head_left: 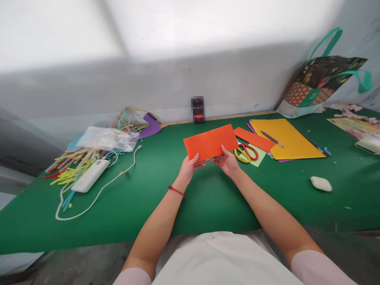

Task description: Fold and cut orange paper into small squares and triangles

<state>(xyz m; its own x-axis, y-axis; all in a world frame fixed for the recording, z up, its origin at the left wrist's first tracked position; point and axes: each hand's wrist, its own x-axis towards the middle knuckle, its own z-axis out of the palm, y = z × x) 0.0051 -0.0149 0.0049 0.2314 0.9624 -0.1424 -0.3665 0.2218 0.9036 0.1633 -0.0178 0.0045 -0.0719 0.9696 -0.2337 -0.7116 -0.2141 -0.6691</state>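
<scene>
An orange sheet of paper [210, 140], a wide rectangle, is held up over the green table, tilted with its right end higher. My left hand [189, 167] grips its lower left edge, thumb on the front and fingers behind. Along the lower right edge, my right hand [228, 161] pinches it the same way. Just right of that hand lie scissors [249, 152] with one red and one yellow handle loop, their blades mostly hidden. Under them is a pale green paper [257, 157]. A narrower orange strip [254, 139] lies behind the scissors.
Yellow sheets [297, 138] with a grey pen [271, 138] lie to the right. A white case [321, 183] sits nearer me. Paper strips, a plastic bag [108, 138] and a white power bank [90, 176] with cable are left. A patterned bag [317, 85] leans on the wall.
</scene>
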